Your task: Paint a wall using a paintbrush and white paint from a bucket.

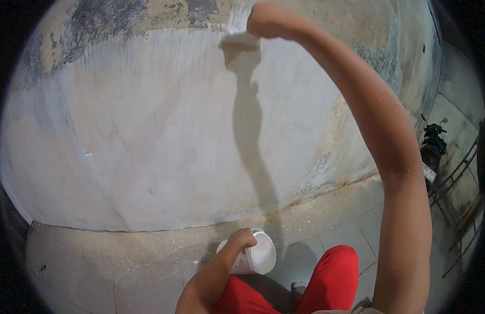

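Raised high at the top of the view, my right hand point(266, 21) is closed in a fist against or close to the wall point(179, 129). The hand hides what it grips, but its shadow point(242, 49) has the broad head of a flat paintbrush. A bright white streak point(240, 15) runs up the wall beside the fist. Low in the middle, my left hand point(242, 239) grips the rim or handle of a white plastic bucket point(240, 267), which is tilted. White shows inside the bucket; its contents cannot be told apart from its wall.
Bare, dark, patchy plaster point(105, 23) borders the whitened area above. Pale specks lie on the tiled floor point(148, 271) along the wall's foot. My red-clad knee point(336, 274) is beside the bucket. At right stand a parked motorcycle point(433, 149) and a metal frame resembling a ladder point(454, 176).
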Demonstrator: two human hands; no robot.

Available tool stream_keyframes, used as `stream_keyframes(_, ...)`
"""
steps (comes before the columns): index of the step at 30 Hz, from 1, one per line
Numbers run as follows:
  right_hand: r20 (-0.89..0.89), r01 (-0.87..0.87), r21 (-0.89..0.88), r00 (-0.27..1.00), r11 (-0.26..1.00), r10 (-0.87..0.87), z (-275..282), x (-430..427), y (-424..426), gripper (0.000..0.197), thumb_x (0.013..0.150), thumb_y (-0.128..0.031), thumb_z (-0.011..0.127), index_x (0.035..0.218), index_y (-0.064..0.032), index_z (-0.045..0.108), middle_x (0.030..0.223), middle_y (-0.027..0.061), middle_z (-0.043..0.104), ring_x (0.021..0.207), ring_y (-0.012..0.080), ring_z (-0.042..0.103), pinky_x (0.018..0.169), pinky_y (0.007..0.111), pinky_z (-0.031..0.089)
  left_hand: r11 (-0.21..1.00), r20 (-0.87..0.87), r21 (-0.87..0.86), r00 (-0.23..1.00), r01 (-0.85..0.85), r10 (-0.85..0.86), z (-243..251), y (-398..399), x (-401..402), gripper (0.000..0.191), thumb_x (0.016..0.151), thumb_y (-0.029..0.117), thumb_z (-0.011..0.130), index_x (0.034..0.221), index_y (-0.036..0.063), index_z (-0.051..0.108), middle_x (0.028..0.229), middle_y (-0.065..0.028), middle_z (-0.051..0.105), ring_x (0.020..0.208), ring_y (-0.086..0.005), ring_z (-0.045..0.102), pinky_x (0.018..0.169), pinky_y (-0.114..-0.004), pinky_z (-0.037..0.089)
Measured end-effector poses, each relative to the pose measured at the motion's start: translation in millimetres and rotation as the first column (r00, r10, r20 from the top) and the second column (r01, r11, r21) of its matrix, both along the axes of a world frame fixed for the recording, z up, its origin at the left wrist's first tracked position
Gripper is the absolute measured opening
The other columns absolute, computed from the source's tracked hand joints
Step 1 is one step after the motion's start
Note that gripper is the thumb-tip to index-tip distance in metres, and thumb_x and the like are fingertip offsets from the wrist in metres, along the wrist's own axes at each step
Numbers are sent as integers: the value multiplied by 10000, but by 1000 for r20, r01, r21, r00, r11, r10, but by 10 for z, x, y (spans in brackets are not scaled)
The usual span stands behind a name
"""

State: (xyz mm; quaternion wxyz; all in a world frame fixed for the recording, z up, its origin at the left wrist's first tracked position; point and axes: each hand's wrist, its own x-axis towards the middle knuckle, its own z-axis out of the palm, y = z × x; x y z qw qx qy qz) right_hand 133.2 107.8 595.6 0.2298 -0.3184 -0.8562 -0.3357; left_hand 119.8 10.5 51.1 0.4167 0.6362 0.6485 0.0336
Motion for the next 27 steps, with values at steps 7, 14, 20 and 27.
stream_keyframes(7,-201,81,100,978,992,-59,486,-43,-252,238,685,-117,577,781,82,667,816,298,642,769,404,658,646,455,498,1000,-7,-24,1000,-16,15,9,-18,-37,264,757,62,506,909,-72,675,822,-214,693,625,-273,705,583,-391,571)
stream_keyframes(14,-245,-102,16,964,995,103,-405,-24,-441,246,741,-105,538,837,83,663,854,287,653,791,423,656,704,482,515,1000,-37,1,999,-11,11,27,-19,-44,268,746,73,527,922,-60,680,811,-211,695,635,-263,707,602,-371,576)
stream_keyframes(20,-187,-24,-300,982,954,-34,-1328,151,-562,215,759,-62,483,810,53,657,856,273,653,822,444,643,745,482,517,1000,84,27,996,-14,12,110,-51,-59,291,731,84,531,942,-43,684,818,-218,691,639,-275,706,591,-364,579)
stream_keyframes(27,-202,-273,-650,962,709,185,-2269,1075,-779,340,860,-182,512,1135,-43,655,770,261,619,654,324,630,652,403,494,999,86,40,996,-12,8,-17,-46,-120,325,718,91,524,973,-38,680,822,-214,688,616,-283,697,585,-379,578)
